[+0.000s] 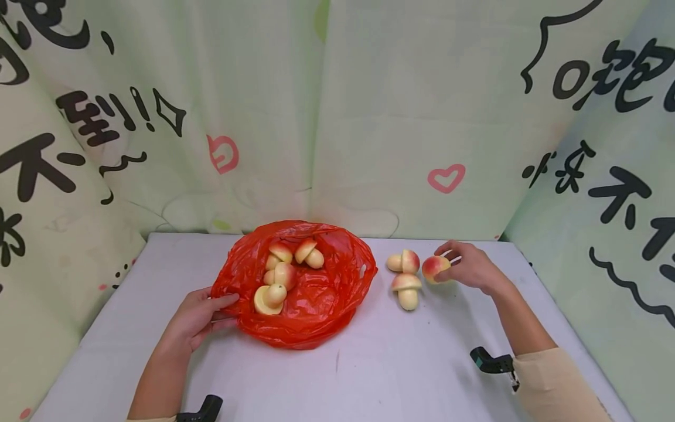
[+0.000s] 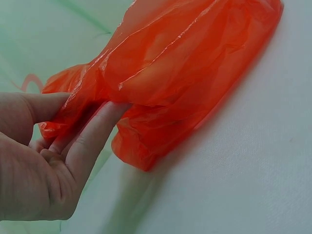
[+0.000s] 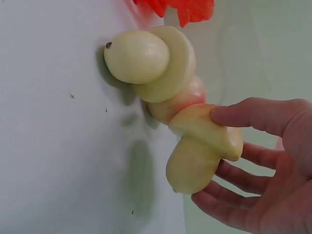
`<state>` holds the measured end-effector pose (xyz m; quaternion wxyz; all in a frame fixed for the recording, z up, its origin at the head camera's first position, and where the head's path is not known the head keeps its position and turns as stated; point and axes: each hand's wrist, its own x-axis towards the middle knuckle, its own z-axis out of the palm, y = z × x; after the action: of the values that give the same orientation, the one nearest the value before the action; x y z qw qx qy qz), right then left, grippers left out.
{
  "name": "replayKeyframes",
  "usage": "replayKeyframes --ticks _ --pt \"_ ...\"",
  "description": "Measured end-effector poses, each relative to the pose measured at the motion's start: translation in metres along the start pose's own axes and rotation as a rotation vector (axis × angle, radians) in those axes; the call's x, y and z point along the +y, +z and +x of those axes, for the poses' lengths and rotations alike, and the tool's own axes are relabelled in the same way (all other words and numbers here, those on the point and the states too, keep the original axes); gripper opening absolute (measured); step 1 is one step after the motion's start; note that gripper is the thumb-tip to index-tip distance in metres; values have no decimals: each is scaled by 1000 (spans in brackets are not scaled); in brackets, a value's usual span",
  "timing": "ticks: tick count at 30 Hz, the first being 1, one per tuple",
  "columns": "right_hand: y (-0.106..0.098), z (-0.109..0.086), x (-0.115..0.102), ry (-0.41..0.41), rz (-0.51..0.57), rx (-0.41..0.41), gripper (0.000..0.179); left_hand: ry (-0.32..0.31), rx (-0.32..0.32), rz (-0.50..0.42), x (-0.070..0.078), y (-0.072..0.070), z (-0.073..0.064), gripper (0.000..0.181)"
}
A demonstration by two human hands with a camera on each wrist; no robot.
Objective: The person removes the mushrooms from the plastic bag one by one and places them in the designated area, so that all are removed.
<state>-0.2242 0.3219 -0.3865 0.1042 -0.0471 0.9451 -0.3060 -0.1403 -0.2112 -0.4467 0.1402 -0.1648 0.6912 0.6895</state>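
Observation:
A red plastic bag (image 1: 327, 308) lies spread with its mouth facing up, and several toy mushrooms (image 1: 285, 274) with red-and-cream caps rest inside it. At its left rim my left hand (image 1: 197, 316) pinches the plastic between thumb and fingers, as the left wrist view shows on the bag (image 2: 185, 83). My right hand (image 1: 471, 266) holds a toy mushroom (image 1: 435, 268) by its cap, thumb on one side and fingers on the other. In the right wrist view this mushroom's (image 3: 194, 165) stem is bare, and its shadow falls apart from it on the tabletop.
Two more mushrooms lie between bag and right hand: one on its side (image 1: 403, 262), one nearer (image 1: 406, 291) with its stem toward me. A white-covered table (image 1: 337, 387) carries everything. A printed pale-green curtain (image 1: 369, 117) hangs behind and at both sides.

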Motion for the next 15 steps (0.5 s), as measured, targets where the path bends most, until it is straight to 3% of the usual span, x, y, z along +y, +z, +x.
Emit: replayKeyframes --ticks 15 --pt "11 2 10 45 -14 -40 57 6 4 4 1 0 -3 68"
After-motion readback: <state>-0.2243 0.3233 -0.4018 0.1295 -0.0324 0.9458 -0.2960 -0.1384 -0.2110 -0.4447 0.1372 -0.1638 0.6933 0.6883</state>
